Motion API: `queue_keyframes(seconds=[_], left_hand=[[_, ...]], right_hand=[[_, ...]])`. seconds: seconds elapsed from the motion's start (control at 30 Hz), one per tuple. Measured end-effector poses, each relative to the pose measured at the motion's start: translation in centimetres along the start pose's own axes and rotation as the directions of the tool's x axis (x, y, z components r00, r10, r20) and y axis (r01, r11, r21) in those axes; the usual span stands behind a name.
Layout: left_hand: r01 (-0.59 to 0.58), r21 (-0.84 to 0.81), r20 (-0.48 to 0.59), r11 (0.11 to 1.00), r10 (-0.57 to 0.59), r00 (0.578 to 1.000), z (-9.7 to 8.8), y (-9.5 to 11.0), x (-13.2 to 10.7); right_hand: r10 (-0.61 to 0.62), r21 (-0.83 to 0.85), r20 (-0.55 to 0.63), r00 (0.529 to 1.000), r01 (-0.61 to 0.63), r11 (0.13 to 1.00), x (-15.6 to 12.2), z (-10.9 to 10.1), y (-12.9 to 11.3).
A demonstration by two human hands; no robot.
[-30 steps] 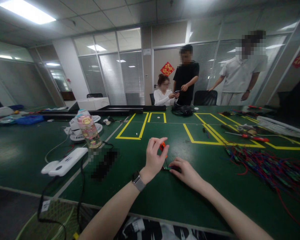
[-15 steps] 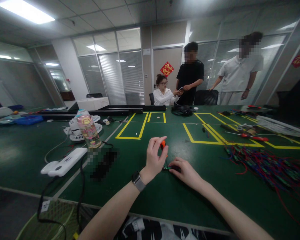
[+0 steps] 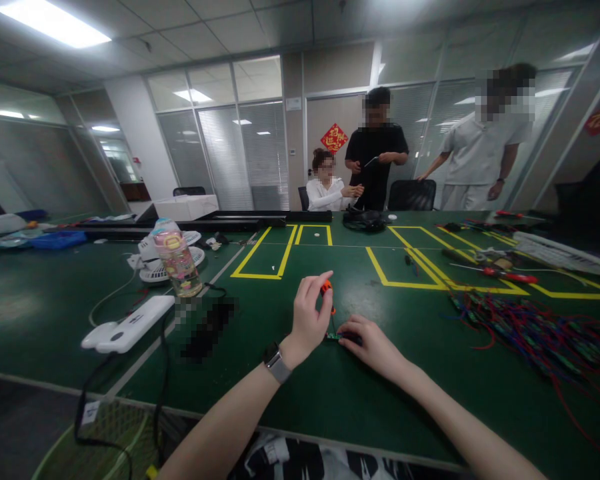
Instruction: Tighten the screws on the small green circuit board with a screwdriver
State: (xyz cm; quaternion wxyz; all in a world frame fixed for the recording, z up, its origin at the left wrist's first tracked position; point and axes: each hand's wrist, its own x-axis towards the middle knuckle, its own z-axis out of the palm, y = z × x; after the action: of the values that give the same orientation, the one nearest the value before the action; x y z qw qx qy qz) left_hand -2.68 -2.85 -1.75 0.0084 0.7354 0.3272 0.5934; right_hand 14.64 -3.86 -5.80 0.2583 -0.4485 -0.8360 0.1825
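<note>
My left hand (image 3: 309,319), with a watch on the wrist, is closed around the orange handle of a screwdriver (image 3: 326,287). The screwdriver stands nearly upright, its thin shaft running down to a small green circuit board (image 3: 333,336). Whether the tip sits in a screw is too small to tell. My right hand (image 3: 369,341) rests low over the table and pinches the board from the right. Its fingers hide most of the board, along with something dark under them.
On the green table (image 3: 300,407), a heap of wired boards (image 3: 525,327) lies right, near a red-handled screwdriver (image 3: 510,275). Leftward are a drink bottle (image 3: 177,263), a white device (image 3: 130,323) and a white fan (image 3: 153,263). Several people are behind the table.
My hands stay almost in place; the screwdriver handle looks slightly turned between my left fingers. Across the table, the person in black has drawn a phone-like object away from the seated person.
</note>
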Motion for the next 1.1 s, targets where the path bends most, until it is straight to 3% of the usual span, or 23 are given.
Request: queue_keyframes(seconds=[0.13, 0.33, 1.1], left_hand=[[-0.015, 0.056, -0.041, 0.998, 0.018, 0.999, -0.06, -0.15, 0.06], [0.009, -0.011, 0.014, 1.0, -0.009, 1.0, -0.14, 0.02, -0.05], [-0.011, 0.028, -0.016, 1.0, 0.012, 1.0, -0.04, -0.1, -0.04]], right_hand=[[0.008, -0.004, 0.004, 1.0, -0.008, 1.0, 0.02, -0.05, -0.07], [0.004, -0.006, 0.002, 1.0, -0.004, 1.0, 0.05, -0.01, -0.09], [0.012, 0.0, 0.007, 1.0, -0.012, 1.0, -0.02, -0.08, 0.02]])
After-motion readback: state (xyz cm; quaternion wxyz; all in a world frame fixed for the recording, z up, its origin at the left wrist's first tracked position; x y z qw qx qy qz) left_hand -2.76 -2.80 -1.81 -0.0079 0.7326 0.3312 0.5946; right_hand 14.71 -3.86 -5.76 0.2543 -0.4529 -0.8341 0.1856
